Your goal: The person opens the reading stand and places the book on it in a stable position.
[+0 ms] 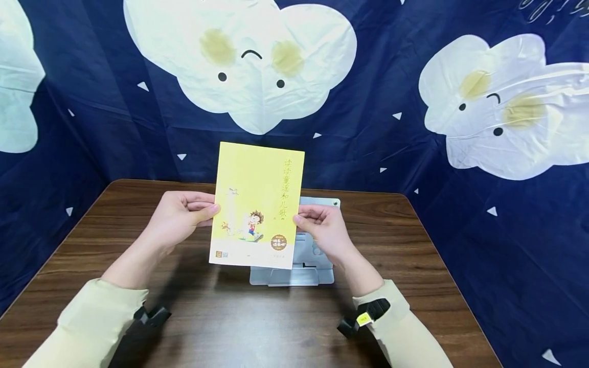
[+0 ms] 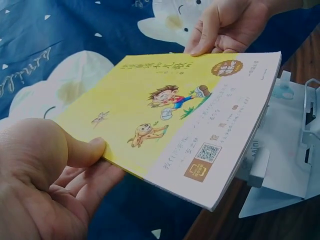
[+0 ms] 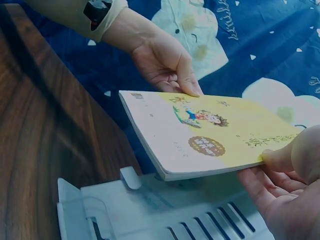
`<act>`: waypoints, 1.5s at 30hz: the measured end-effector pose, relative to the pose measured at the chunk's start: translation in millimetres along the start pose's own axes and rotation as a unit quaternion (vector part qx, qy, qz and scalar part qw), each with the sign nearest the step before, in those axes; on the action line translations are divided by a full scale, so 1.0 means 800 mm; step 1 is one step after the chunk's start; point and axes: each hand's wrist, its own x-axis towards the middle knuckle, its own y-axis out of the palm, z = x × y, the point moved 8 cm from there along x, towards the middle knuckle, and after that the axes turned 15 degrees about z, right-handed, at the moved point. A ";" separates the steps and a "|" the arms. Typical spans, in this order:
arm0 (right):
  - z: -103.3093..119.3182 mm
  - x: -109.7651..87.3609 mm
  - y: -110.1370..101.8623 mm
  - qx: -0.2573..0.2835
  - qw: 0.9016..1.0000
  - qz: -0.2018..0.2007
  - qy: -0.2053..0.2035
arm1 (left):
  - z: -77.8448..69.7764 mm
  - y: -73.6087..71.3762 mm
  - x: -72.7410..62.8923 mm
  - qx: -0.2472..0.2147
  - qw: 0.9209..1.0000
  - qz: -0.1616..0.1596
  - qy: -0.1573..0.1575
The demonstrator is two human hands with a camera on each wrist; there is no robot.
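A thin yellow book (image 1: 257, 194) with a white lower band is held up, its cover with a cartoon child and Chinese lettering facing the head camera. My left hand (image 1: 181, 217) pinches its left edge, thumb on the cover and fingers behind. On the opposite edge my right hand (image 1: 324, 230) pinches it the same way. Behind and below the book stands a pale blue-grey book stand (image 1: 292, 277), partly covered by it in the head view. In the right wrist view the stand (image 3: 150, 205) shows slots and a lip, with the book above it.
The stand rests on a dark wood-grain table (image 1: 207, 327). Around the table hangs a navy cloth (image 1: 382, 102) printed with white clouds and small triangles. Each wrist wears a black strap device, such as the right wrist camera (image 1: 363, 317).
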 end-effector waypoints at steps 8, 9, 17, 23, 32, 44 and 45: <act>-0.005 -0.003 -0.029 -0.022 0.999 -0.039 -0.002 | 0.001 0.019 0.028 0.006 1.000 -0.011 -0.002; -0.006 -0.003 -0.033 -0.026 0.999 -0.045 -0.001 | 0.001 0.021 0.032 0.005 1.000 -0.011 -0.002; -0.012 -0.003 -0.055 -0.045 0.996 -0.075 -0.006 | 0.003 0.036 0.051 0.000 1.000 -0.012 0.007; -0.012 -0.005 -0.069 -0.064 0.994 -0.089 -0.021 | 0.004 0.047 0.065 0.001 1.000 -0.006 0.017; -0.016 -0.007 -0.087 -0.089 0.991 -0.103 -0.015 | 0.007 0.058 0.080 0.019 1.000 -0.010 0.017; -0.014 -0.009 -0.099 -0.122 0.984 -0.124 -0.022 | 0.007 0.068 0.087 0.043 0.999 -0.010 0.015; -0.013 -0.009 -0.100 -0.125 0.984 -0.125 -0.023 | 0.007 0.069 0.087 0.047 0.999 -0.010 0.013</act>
